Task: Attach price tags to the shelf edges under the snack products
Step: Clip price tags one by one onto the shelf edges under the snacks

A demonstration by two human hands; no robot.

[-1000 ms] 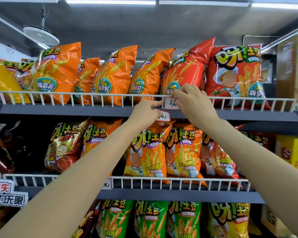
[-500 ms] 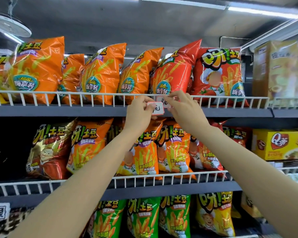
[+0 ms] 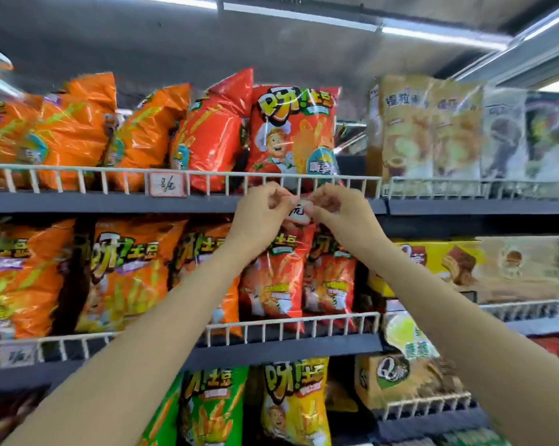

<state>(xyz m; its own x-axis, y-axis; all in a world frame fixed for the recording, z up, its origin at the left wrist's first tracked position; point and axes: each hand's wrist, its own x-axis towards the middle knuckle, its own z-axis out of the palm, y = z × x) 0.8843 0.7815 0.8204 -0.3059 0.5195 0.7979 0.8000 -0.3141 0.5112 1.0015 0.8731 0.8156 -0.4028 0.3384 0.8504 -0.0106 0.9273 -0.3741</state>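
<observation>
A small white price tag with a red border (image 3: 298, 213) is held between both hands at the top shelf edge (image 3: 111, 206), below the red snack bag with a cartoon chef (image 3: 292, 130). My left hand (image 3: 261, 211) pinches its left side and my right hand (image 3: 336, 209) pinches its right side. Another price tag (image 3: 167, 184) hangs on the white wire rail (image 3: 78, 178) to the left, under the orange and red bags.
Orange bags (image 3: 75, 133) fill the top shelf's left side and yellow boxes (image 3: 429, 130) its right. The middle shelf holds orange and red bags (image 3: 278, 275) and a yellow cake box (image 3: 484, 265). Green and yellow bags (image 3: 294, 400) stand below. A further tag (image 3: 14, 355) sits at the lower left rail.
The view and both hands have shifted right along the top shelf. The first tag now hangs alone on the rail at left, and both hands hold a second tag under the chef bag.
</observation>
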